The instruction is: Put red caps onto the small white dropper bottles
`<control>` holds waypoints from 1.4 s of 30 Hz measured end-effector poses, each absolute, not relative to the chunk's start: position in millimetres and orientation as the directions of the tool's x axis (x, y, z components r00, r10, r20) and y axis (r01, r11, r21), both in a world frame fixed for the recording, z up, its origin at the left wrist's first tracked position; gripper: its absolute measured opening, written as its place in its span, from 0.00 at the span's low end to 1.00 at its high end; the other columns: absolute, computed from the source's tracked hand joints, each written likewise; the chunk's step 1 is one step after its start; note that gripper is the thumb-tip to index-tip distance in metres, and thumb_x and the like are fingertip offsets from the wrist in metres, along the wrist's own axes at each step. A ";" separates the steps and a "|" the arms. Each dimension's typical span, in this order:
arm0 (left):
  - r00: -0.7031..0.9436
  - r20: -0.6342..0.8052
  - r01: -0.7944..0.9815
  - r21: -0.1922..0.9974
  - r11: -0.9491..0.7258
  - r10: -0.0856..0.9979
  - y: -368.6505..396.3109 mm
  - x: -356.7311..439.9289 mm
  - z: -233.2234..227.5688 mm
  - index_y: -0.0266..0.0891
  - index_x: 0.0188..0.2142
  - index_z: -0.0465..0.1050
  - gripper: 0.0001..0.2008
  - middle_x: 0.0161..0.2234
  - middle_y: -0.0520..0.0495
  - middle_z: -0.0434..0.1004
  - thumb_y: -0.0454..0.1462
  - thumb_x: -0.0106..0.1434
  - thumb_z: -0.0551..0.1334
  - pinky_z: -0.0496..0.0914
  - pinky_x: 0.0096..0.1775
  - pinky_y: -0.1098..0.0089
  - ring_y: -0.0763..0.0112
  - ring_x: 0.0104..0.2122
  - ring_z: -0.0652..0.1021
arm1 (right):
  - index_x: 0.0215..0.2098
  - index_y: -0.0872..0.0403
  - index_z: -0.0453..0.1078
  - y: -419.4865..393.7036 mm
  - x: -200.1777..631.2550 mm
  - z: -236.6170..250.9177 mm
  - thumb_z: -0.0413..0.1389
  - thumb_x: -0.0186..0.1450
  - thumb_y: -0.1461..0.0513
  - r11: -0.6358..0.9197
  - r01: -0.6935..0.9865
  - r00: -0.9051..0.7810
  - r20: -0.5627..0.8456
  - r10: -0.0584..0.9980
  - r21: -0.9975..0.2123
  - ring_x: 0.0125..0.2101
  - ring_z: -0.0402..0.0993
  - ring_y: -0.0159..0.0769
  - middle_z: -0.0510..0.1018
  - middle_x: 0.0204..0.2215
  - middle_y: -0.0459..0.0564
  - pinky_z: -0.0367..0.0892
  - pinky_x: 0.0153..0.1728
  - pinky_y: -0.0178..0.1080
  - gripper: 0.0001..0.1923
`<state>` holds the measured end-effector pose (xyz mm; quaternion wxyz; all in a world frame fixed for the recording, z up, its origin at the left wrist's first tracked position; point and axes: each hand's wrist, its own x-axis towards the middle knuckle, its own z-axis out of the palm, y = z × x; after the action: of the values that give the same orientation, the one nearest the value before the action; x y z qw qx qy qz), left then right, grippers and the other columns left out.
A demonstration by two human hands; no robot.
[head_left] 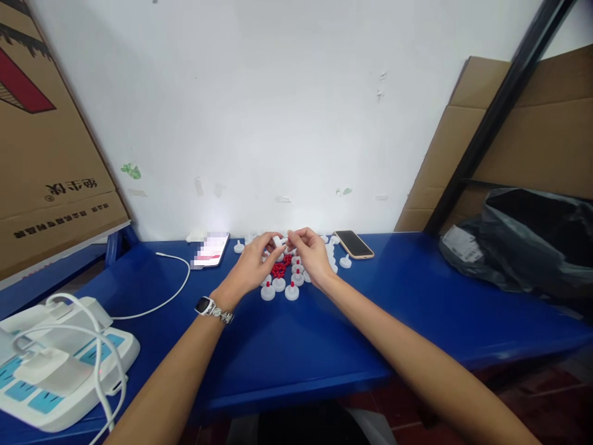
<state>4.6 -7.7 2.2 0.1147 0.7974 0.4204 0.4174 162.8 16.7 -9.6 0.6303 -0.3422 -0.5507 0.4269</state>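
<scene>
My left hand (pixel 254 262) and my right hand (pixel 311 253) meet over a cluster of small white plastic caps (pixel 280 287) on the blue table (pixel 324 346). Both pinch one small white cap (pixel 279 240) between their fingertips. Under the hands lies a heap of tiny red pieces (pixel 279 269). Some caps in front carry a red tip, like the one (pixel 292 290) nearest me. A silver watch (pixel 210 308) sits on my left wrist.
A lit phone (pixel 210 250) with a white cable (pixel 162 303) lies left of the caps, another phone (pixel 354 244) to the right. A white charger block (pixel 50 364) sits front left. A black plastic bag (pixel 523 241) lies right. Cardboard leans on both sides.
</scene>
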 end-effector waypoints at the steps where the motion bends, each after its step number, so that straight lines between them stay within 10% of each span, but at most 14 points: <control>1: 0.298 0.564 0.569 0.542 -0.618 0.770 -8.4 4.6 3.2 0.40 0.54 0.68 0.18 0.37 0.46 0.77 0.46 0.70 0.54 0.70 0.37 0.68 0.67 0.35 0.76 | 0.30 0.52 0.65 16.7 165.1 -8.4 0.61 0.58 0.45 0.415 -0.120 -0.007 0.419 0.908 -0.902 0.22 0.65 0.31 0.72 0.21 0.42 0.59 0.26 0.35 0.20; 15: 0.336 0.550 0.477 0.600 -0.642 0.764 -14.4 7.0 8.7 0.40 0.56 0.70 0.22 0.35 0.47 0.77 0.49 0.69 0.55 0.70 0.37 0.68 0.68 0.33 0.75 | 0.27 0.50 0.58 6.2 173.1 -1.0 0.43 0.70 0.42 0.605 0.167 -0.234 0.565 0.791 -0.778 0.24 0.56 0.32 0.59 0.20 0.41 0.55 0.28 0.36 0.24; 33: 0.264 0.527 0.684 0.488 -0.542 0.808 10.0 -22.4 -4.7 0.39 0.41 0.75 0.23 0.38 0.44 0.79 0.51 0.71 0.49 0.69 0.38 0.65 0.63 0.38 0.76 | 0.27 0.51 0.79 18.2 201.3 -3.9 0.59 0.61 0.63 0.733 0.557 -0.599 0.423 0.680 -0.391 0.30 0.70 0.36 0.80 0.27 0.47 0.58 0.36 0.39 0.07; 42: 0.275 0.514 0.689 0.484 -0.540 0.812 9.3 -20.0 -6.9 0.39 0.39 0.75 0.23 0.36 0.44 0.77 0.52 0.70 0.49 0.68 0.37 0.65 0.63 0.37 0.75 | 0.29 0.50 0.80 18.4 199.3 -3.0 0.58 0.62 0.62 0.737 0.545 -0.585 0.447 0.676 -0.400 0.31 0.69 0.37 0.80 0.28 0.48 0.57 0.39 0.41 0.09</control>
<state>-20.0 9.3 -6.9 0.0826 0.7943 0.4726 0.3728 199.3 18.4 -3.0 0.2964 -0.3456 -0.8835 0.1104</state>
